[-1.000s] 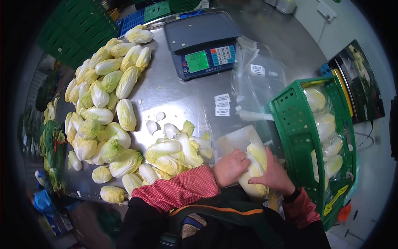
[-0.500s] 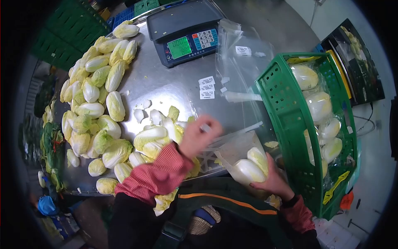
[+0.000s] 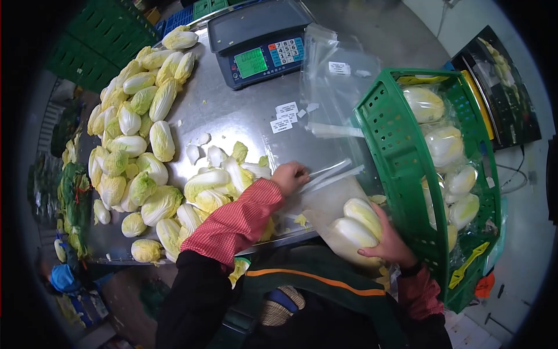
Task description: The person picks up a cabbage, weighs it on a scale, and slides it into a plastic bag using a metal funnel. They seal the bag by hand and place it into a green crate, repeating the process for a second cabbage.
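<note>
My right hand (image 3: pixel 390 243) is wrapped around a clear plastic bag (image 3: pixel 325 220) holding two small napa cabbages (image 3: pixel 356 231), low in front of me. Its fingers press on the bag's right side. My left hand (image 3: pixel 290 177) is closed at the bag's upper left, by the open end with its white strip (image 3: pixel 334 174); the fingertips pinch together at the plastic's edge. What lies between them is too small to make out. Loose cabbages and leaves (image 3: pixel 212 185) lie just left of my left wrist. White printed labels (image 3: pixel 284 117) are on the metal table beyond it.
A scale (image 3: pixel 261 43) stands at the table's far side, with flat plastic bags (image 3: pixel 334 87) beside it. Many cabbages (image 3: pixel 136 145) are piled on the left. At the right, a green crate (image 3: pixel 401 157) holds bagged cabbages (image 3: pixel 444 145). Green crates (image 3: pixel 96 46) are stacked at the upper left.
My left hand has moved slightly right and down to the bag's open end, its fingers more tightly closed. The bagged cabbages are turned a little and sit slightly higher. The labels look rearranged.
</note>
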Tool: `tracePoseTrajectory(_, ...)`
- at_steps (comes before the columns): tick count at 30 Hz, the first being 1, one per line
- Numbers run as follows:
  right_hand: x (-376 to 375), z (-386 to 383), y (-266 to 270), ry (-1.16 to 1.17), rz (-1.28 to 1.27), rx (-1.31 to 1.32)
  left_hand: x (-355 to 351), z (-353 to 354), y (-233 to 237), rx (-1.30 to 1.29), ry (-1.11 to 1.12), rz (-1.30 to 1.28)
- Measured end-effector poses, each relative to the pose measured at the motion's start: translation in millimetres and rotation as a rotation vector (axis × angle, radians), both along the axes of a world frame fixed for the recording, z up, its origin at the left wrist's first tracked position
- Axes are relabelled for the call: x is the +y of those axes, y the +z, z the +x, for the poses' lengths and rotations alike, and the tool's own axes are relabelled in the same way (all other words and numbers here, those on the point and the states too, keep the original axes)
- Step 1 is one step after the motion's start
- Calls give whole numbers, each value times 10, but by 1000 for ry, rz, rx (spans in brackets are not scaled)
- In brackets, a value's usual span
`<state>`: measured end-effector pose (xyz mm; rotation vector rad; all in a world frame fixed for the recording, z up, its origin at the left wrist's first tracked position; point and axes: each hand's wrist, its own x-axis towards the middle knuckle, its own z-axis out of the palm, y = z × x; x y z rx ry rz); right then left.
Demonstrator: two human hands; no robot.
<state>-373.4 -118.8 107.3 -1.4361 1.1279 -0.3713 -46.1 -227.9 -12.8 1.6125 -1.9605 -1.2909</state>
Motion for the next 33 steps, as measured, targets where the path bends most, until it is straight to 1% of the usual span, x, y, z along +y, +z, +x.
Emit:
tracePoseTrajectory(2, -94, 84, 42, 45, -2, 6, -107, -211, 155, 110, 144, 201)
tracePoseTrajectory(3, -139, 132, 53, 67, -6, 8, -139, -250, 122, 145, 90, 184)
tracePoseTrajectory(5, -161, 151, 57, 100, -24, 14, -105, -276, -42, 286, 75, 203)
tracePoseTrajectory(6, -169, 150, 35, 111, -40, 16, -79, -276, -23, 355, 69, 212)
tracePoseTrajectory(7, -186, 149, 10, 121, -59, 16, -70, -244, 6, 184, 138, 136)
tracePoseTrajectory(10, -147, 63, -42, 101, -60, 1, -33, -211, 77, -12, 174, -166)
tracePoseTrajectory(11, -147, 53, -55, 94, -47, -7, -19, -287, 97, -4, 104, -269)
tracePoseTrajectory(12, -142, 48, -67, 87, -33, -16, -15, -348, 3, -33, 53, -327)
tracePoseTrajectory(14, -130, 45, -63, 83, -3, -30, 1, -433, -302, -88, -52, -441)
tracePoseTrajectory(15, -147, 47, -47, 88, 8, -36, 26, -441, -316, -56, -42, -498)
tracePoseTrajectory(18, -180, 63, -42, 98, 16, -57, 21, -375, -329, 13, 48, -330)
tracePoseTrajectory(21, -324, 105, 57, 152, 12, -9, 41, -332, -226, 282, 169, -41)
tracePoseTrajectory(24, -448, 165, 104, 178, 9, 21, -23, -98, -180, 488, 232, 303)
tracePoseTrajectory(25, -475, 179, 103, 185, 9, 22, -15, -14, -147, 641, 233, 336)
tracePoseTrajectory(28, -539, 214, 78, 187, 37, 47, -15, 154, 69, 204, 182, 201)
tracePoseTrajectory(29, -550, 215, 85, 194, 38, 45, -14, 134, 187, 16, 215, 3)
tracePoseTrajectory(32, -512, 219, 86, 204, 26, 42, -58, 36, 174, -244, 43, -366)
tracePoseTrajectory(33, -480, 210, 77, 209, 13, 50, 3, -66, 73, -165, -23, -334)
